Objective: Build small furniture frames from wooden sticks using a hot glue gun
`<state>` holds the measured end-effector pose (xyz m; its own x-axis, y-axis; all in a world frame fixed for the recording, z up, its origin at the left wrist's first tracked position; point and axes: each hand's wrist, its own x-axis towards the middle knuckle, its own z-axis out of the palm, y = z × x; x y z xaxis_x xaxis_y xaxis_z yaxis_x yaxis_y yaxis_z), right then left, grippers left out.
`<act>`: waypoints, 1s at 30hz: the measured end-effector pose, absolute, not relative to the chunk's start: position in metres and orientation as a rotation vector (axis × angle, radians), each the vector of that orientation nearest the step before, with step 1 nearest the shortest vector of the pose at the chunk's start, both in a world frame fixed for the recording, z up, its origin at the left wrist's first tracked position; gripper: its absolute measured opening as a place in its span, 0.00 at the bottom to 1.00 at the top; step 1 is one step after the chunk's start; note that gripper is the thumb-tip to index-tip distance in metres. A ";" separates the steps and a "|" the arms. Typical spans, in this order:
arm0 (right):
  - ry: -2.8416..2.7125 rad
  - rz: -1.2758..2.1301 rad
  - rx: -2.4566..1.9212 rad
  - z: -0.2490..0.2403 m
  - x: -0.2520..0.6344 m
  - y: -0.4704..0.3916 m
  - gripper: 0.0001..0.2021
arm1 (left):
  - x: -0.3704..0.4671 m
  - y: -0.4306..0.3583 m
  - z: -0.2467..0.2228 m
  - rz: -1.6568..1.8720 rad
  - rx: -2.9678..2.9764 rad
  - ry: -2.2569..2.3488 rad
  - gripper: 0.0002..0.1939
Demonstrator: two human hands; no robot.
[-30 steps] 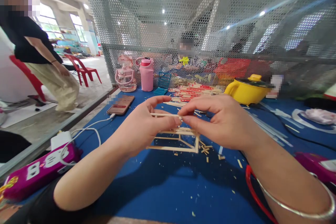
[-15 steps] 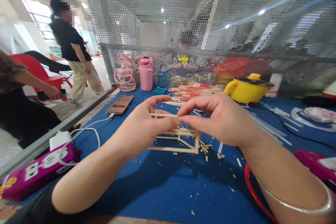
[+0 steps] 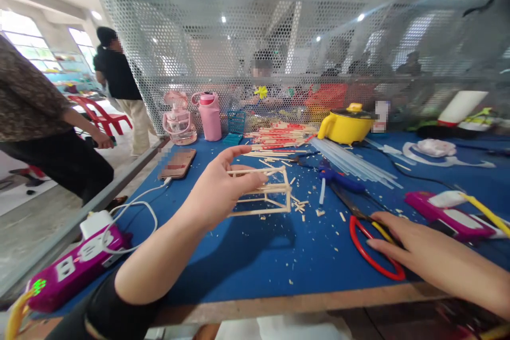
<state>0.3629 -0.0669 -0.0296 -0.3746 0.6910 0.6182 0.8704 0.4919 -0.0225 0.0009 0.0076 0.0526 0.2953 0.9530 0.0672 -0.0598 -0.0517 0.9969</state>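
My left hand (image 3: 227, 186) is closed on a small box-shaped frame of thin wooden sticks (image 3: 287, 191), with thumb and fingers on its upper bars. Part of the frame's left side is hidden behind the hand. At the right, my right hand (image 3: 402, 239) is on the red-handled scissors (image 3: 354, 223), its thumb at the red loop and its fingers around the handles. The scissors lie on the blue table top (image 3: 255, 265), blades pointing away. Beyond the blades lies a blue glue gun (image 3: 345, 180). Short stick offcuts (image 3: 299, 205) are scattered beside the frame.
Wooden sticks with red wrapping (image 3: 279, 135) are piled at the back, near translucent glue sticks (image 3: 354, 162) and a yellow pot (image 3: 350, 125). A phone (image 3: 178, 163), a pink bottle (image 3: 210, 119) and purple power strips (image 3: 75, 263) stand around. Two people are beyond the left edge.
My right hand has left the stick frame and moved right and down to the scissors. My left hand still holds the frame. The view has shifted, showing more of the table's right side.
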 end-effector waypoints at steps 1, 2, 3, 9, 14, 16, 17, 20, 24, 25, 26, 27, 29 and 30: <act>-2.186 -0.457 -1.343 -0.029 0.358 -0.070 0.10 | 0.001 0.008 0.052 1.056 1.339 0.911 0.35; -2.156 -0.516 -1.393 -0.024 0.348 -0.071 0.09 | 0.001 0.008 0.052 1.059 1.336 0.906 0.35; -2.103 -0.572 -1.412 -0.014 0.333 -0.071 0.08 | 0.001 0.008 0.052 1.061 1.333 0.900 0.35; -2.118 -0.428 -1.045 0.063 0.223 -0.048 0.05 | 0.002 0.006 0.052 1.062 1.330 0.902 0.34; -2.358 -0.388 -0.744 0.087 0.190 -0.005 0.09 | 0.001 0.008 0.052 1.018 1.317 0.883 0.34; -2.446 -0.347 -0.707 0.090 0.190 0.004 0.10 | 0.000 0.008 0.053 1.010 1.315 0.874 0.34; -2.479 -0.320 -0.699 0.091 0.191 0.006 0.10 | -0.001 0.008 0.053 1.009 1.317 0.868 0.34; -2.515 -0.270 -0.691 0.090 0.194 0.006 0.10 | -0.002 0.007 0.054 0.992 1.322 0.848 0.35; -2.490 -0.299 -0.712 0.087 0.193 0.003 0.10 | -0.002 0.007 0.053 1.023 1.360 0.827 0.31; -2.487 -0.300 -0.722 0.087 0.192 0.003 0.10 | -0.002 0.008 0.051 1.048 1.366 0.820 0.28; -2.487 -0.295 -0.733 0.086 0.192 0.004 0.10 | -0.001 0.009 0.050 1.070 1.363 0.813 0.26; -2.485 -0.290 -0.739 0.086 0.191 0.005 0.10 | -0.001 0.010 0.049 1.096 1.351 0.805 0.24; -2.471 -0.276 -0.743 0.086 0.192 0.006 0.09 | 0.001 0.012 0.045 1.151 1.322 0.782 0.23; -2.460 -0.266 -0.740 0.086 0.193 0.006 0.09 | 0.002 0.013 0.043 1.175 1.318 0.774 0.23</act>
<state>0.1930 0.0065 0.0856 -0.6959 0.4496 0.5600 0.5591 0.8286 0.0296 0.0019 0.0132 0.0426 0.2806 0.9416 0.1861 -0.2006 -0.1320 0.9707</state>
